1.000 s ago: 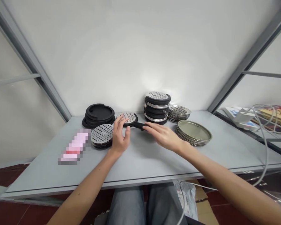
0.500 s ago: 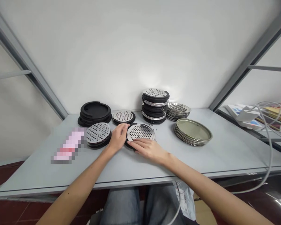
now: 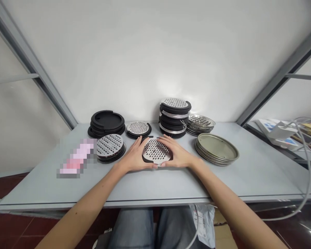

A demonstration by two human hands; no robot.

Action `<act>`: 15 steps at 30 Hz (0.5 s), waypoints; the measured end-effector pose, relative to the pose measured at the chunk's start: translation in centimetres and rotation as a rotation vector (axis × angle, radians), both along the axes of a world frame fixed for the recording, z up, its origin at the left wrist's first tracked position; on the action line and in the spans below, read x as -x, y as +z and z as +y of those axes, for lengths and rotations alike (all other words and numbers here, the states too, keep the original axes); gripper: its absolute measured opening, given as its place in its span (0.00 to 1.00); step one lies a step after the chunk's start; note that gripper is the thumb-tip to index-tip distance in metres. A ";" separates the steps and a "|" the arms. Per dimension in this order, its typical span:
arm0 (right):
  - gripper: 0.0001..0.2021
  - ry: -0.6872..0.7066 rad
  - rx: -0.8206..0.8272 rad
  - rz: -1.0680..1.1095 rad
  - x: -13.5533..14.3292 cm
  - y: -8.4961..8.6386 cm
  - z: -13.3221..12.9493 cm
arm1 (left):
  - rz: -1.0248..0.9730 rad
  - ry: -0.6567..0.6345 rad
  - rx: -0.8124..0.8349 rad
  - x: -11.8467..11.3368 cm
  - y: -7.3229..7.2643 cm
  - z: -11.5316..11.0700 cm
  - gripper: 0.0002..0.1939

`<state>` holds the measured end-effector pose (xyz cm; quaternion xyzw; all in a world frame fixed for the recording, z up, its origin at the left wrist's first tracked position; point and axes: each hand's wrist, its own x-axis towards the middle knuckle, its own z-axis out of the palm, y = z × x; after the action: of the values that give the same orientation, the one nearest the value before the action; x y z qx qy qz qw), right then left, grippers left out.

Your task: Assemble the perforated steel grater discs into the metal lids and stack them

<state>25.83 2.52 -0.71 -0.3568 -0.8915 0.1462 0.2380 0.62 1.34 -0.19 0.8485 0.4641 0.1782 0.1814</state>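
Fingers (image 3: 140, 140) and thumbs of both hands are bent round the rim of one perforated disc (image 3: 157, 151), its edge partly wrapped by a black ring; it sits between them near the middle of the table (image 3: 155, 190). Starting at the left, the left forearm (image 3: 86, 209) slants forward and inward from the lower edge of the view to a bent wrist. Beyond that forearm stand a stack of black rings (image 3: 107, 122) and, nearer, a short stack of perforated plates (image 3: 110, 145), close beside the left hand (image 3: 133, 157). That hand cups the disc's left side, thumb stretched along the near rim, fingers reaching toward the far rim, with a wide opening that the disc fills. Thumb tips lie just apart, a sliver of silvery rim showing between them. Whether the disc's underside touches the table cannot be seen. Mirroring this, the right hand (image 3: 180, 154) grips the right side, back turned outward, fingers arched over the far rim and thumb along the near one. Behind it rises a tall stack of ringed discs (image 3: 175, 119). Rightward, the right forearm (image 3: 230, 205) slopes down toward the lower edge, with a stack of olive plates (image 3: 217, 147) beyond it, apart from the hand.
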 end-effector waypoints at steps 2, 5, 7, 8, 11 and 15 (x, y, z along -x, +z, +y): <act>0.54 0.008 0.032 -0.002 0.2 -0.4 -0.2 | -0.002 0.002 0.016 0.1 0.0 0.0 0.60; 0.55 -0.007 0.055 -0.001 0.1 -0.6 -0.4 | -0.011 -0.004 0.015 0.1 0.3 -0.2 0.59; 0.55 -0.010 0.055 -0.002 0.0 -0.5 -0.6 | -0.017 -0.012 0.007 0.2 0.6 -0.4 0.58; 0.54 -0.005 0.052 -0.006 0.0 -0.4 -0.7 | -0.019 -0.013 0.007 0.2 0.8 -0.4 0.57; 0.51 0.010 0.038 -0.026 0.1 -0.2 -1.1 | -0.027 -0.013 0.011 0.1 1.3 -0.7 0.57; 0.50 0.000 0.021 -0.035 0.1 0.0 -1.5 | -0.043 -0.027 0.024 0.1 1.8 -0.8 0.55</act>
<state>25.71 1.07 -0.75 -0.3619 -0.8939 0.1491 0.2185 0.47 0.50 1.56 0.8483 0.4508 0.1885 0.2038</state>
